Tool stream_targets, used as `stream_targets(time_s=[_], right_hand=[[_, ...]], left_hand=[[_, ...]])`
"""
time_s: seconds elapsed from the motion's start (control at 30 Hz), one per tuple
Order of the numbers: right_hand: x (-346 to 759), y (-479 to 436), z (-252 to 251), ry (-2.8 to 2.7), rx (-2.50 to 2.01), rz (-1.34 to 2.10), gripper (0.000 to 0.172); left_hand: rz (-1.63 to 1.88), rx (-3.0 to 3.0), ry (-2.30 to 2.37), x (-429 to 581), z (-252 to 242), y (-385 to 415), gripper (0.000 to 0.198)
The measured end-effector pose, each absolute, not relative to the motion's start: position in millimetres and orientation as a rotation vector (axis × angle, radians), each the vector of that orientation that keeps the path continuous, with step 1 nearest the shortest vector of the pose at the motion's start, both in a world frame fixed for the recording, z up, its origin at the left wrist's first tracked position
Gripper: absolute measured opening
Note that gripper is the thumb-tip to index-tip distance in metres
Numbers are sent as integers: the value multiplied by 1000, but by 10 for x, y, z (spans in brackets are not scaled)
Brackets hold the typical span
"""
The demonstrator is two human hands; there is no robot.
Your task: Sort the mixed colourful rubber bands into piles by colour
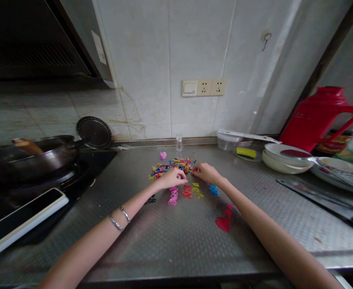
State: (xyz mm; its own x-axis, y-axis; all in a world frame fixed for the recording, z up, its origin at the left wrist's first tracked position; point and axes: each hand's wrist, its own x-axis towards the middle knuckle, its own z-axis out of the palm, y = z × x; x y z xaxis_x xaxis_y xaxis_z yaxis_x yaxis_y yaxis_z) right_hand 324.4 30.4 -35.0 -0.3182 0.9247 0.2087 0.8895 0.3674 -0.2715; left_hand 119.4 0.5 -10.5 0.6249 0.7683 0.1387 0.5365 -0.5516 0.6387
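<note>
A loose pile of small multicoloured rubber bands [179, 163] lies on the steel counter. My left hand [172, 178] is over the pile's near edge, its fingers curled and the thumb close to them; what they hold, if anything, is too small to see. At the pile's right edge my right hand [207, 172] has its fingertips pinched together among the bands. Nearer to me lie separate little heaps: black bands [151, 199] partly behind my left wrist, pink bands [173, 196], red bands [187, 192], yellow bands [197, 190], and blue bands [214, 189] beside my right wrist.
A torn red piece [225, 218] lies by my right forearm. Behind the pile stand a pink lump [162, 155] and a small clear bottle [179, 142]. Left are a wok [43, 160] and a white-edged device [25, 220]; right, bowls [281, 160], a knife [317, 200] and a red thermos [315, 116].
</note>
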Motion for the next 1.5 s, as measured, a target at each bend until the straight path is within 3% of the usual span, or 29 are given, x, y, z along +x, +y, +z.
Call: stream_targets(time_s=[0.17, 0.3, 0.6, 1.13, 1.5], right_hand=[[3263, 372, -298, -2122, -1391, 465, 26], [3245, 361, -200, -1887, -1248, 818, 40], [3167, 237, -97, -1685, -1090, 1159, 38], [3228, 256, -18, -1494, -1097, 1078, 34], [3493, 282, -44, -2352, -1237, 1067, 32]], left_hand=[[670, 2162, 1027, 1225, -96, 162, 22], [770, 1995, 988, 1304, -203, 285, 33], [979, 1735, 883, 1436, -220, 280, 32], [1004, 1709, 984, 1372, -174, 270, 29], [1004, 1812, 1057, 1205, -183, 288, 29]])
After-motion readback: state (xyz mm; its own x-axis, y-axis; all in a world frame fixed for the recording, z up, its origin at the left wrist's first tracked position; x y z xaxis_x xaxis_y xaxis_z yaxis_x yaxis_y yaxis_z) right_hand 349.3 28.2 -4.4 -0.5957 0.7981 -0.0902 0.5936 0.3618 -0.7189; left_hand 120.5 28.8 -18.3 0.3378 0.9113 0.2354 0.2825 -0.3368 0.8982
